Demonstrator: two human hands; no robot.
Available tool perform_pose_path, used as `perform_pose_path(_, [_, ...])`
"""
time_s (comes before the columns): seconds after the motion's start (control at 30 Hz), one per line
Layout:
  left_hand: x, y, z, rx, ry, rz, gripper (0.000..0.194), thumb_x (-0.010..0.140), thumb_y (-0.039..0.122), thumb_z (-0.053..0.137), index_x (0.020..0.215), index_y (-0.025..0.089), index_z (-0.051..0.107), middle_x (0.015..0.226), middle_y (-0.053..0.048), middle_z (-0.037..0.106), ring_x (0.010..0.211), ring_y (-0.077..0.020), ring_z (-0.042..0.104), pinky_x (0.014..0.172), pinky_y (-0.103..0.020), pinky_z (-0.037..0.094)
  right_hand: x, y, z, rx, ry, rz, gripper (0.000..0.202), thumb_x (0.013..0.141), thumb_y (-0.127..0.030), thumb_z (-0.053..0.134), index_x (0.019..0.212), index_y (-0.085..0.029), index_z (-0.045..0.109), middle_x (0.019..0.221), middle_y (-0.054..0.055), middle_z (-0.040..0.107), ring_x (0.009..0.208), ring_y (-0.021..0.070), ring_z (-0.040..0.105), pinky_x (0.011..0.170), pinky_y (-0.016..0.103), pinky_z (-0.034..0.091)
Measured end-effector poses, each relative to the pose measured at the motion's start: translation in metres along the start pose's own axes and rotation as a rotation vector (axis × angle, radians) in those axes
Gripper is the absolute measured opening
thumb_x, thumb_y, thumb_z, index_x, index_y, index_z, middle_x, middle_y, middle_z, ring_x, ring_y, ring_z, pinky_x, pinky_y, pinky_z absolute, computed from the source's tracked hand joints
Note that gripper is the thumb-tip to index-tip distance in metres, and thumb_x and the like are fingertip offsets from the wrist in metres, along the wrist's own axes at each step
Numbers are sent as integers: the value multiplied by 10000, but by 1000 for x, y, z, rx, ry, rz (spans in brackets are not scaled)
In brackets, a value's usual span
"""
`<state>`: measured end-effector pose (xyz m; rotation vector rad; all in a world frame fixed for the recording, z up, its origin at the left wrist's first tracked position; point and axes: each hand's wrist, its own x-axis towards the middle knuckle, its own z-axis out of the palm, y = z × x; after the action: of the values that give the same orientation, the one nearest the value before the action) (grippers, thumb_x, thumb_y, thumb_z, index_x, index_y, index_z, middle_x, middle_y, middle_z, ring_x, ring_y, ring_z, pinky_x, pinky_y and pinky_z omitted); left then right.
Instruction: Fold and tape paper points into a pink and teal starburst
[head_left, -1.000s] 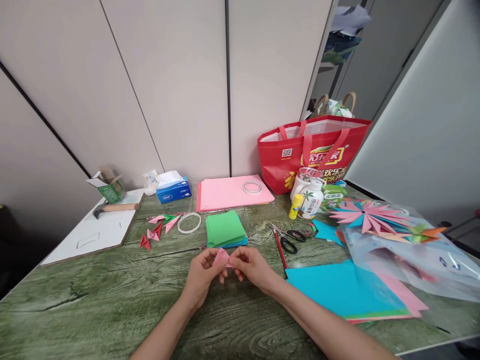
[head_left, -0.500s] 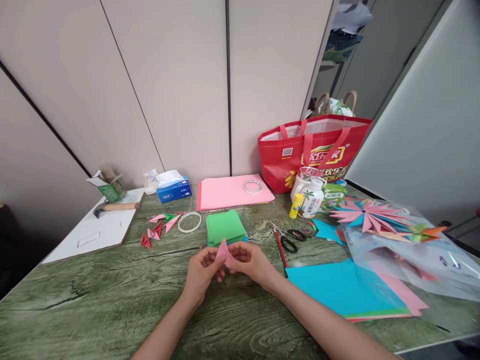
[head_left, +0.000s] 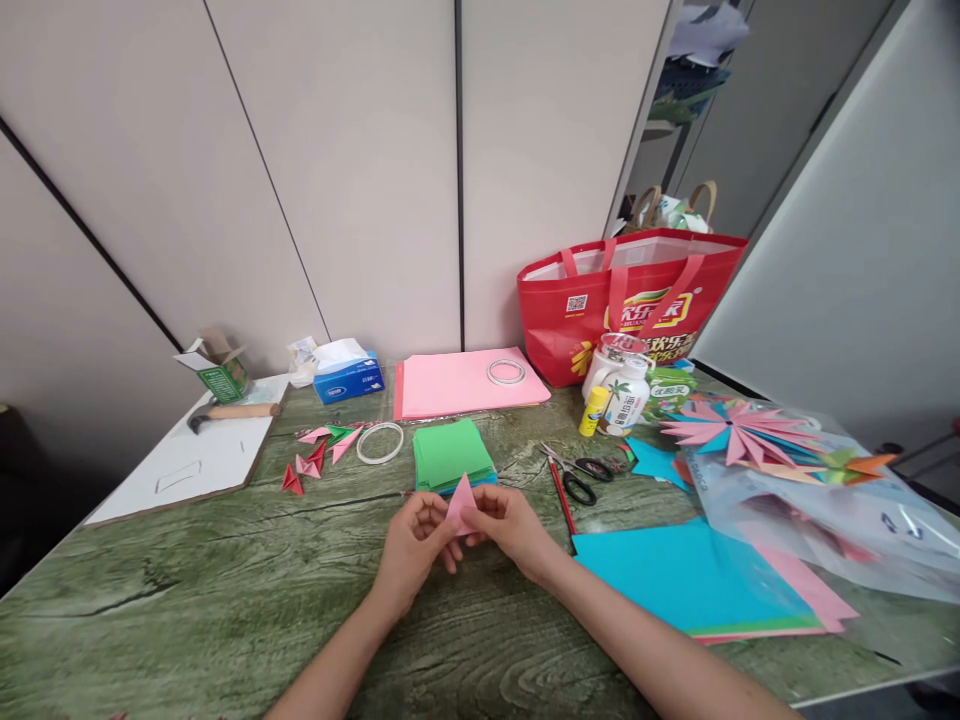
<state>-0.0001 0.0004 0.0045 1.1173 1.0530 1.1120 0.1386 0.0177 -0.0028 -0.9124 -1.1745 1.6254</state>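
Note:
A small pink piece of folded paper (head_left: 463, 502), pointed at the top, is held between my two hands above the table's middle. My left hand (head_left: 417, 545) pinches its left side with thumb and fingers. On the other side, my right hand (head_left: 511, 525) grips it, thumb pressed on its front face. Just behind the hands lies a stack of green square paper (head_left: 452, 452) with blue sheets under it. Several folded pink, red and green paper pieces (head_left: 309, 462) lie to the left, beside a roll of tape (head_left: 379, 443).
Scissors (head_left: 577, 470) and a red pencil (head_left: 562, 497) lie right of the stack. Blue sheets (head_left: 675, 570) spread at the right, near paper stars (head_left: 742, 432) on a plastic bag. A glue stick (head_left: 593, 411), red bag (head_left: 555, 330), tissue box (head_left: 349, 382) and hammer (head_left: 232, 412) stand or lie farther back.
Both hands have shifted slightly right with the pink paper. It has turned, and a broader triangular face now shows.

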Motion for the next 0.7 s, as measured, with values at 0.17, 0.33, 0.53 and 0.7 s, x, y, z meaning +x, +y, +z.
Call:
perform_pose_path(0.17, [1, -2, -2, -195, -118, -198, 375, 719, 523, 503, 690, 149, 482, 524, -6, 574, 396, -129, 560, 352, -219, 433, 1, 0, -1, -52, 13, -49, 297, 599, -401, 666, 724, -139, 601, 656, -5, 590, 534, 82, 489, 499, 212, 432])
perform_pose_path(0.33, [1, -2, -3, -252, -175, -272, 307, 735, 443, 540, 687, 144, 491, 503, 24, 547, 327, -75, 503, 284, -148, 353, 2, 2, -1, -94, 19, -81, 256, 622, -376, 647, 701, -138, 593, 628, -11, 565, 528, 82, 476, 493, 214, 430])
perform_pose_path(0.53, [0, 0, -3, -281, -177, -305, 283, 669, 378, 639, 644, 123, 520, 511, 28, 546, 319, -41, 475, 266, -121, 298, 2, 1, -1, -110, 47, -118, 212, 626, -332, 642, 683, -134, 594, 601, -15, 560, 487, 71, 453, 471, 207, 411])
perform_pose_path(0.7, [1, -2, -3, -268, -137, -316, 334, 684, 420, 609, 593, 110, 525, 476, 32, 517, 295, -25, 430, 247, -117, 265, 2, 2, 1, -125, 90, -125, 198, 616, -318, 644, 678, -138, 590, 594, -17, 565, 469, 69, 452, 459, 204, 411])
